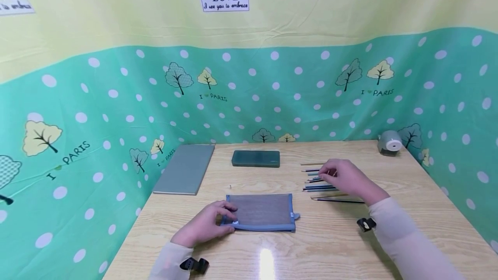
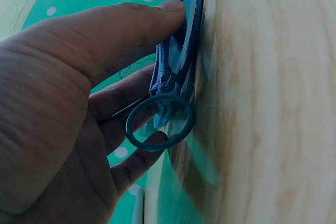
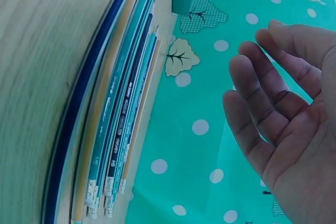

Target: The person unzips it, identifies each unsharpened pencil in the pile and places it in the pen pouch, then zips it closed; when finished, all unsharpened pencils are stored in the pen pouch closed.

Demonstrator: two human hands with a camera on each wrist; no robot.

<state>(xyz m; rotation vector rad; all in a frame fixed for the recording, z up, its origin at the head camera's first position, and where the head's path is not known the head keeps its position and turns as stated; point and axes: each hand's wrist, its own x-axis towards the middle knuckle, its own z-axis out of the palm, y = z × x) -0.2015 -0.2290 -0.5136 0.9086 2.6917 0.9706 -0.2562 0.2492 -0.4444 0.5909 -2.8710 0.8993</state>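
Observation:
A blue-grey mesh zipper pouch (image 1: pixel 264 211) lies flat near the middle of the table. My left hand (image 1: pixel 210 221) holds its left end, with the thumb on the near zipped edge and fingers over the far side. A round ring pull (image 2: pixel 190 124) hangs from the zipper by my fingers in the left wrist view. Several pencils (image 1: pixel 320 188) lie in a loose row on the right, blue, teal, dark and wood-coloured. Above them hovers my right hand (image 1: pixel 342 176), fingers loosely bent and nothing between them. White erasers cap some pencils (image 3: pixel 107 124) in the right wrist view.
A dark green pencil case (image 1: pixel 256 159) stands at the back centre. On the back left lies a grey flat notebook or board (image 1: pixel 184 170). A grey-green pencil sharpener (image 1: pixel 389 143) sits in the back right corner. Patterned cloth (image 1: pixel 264 94) surrounds the table.

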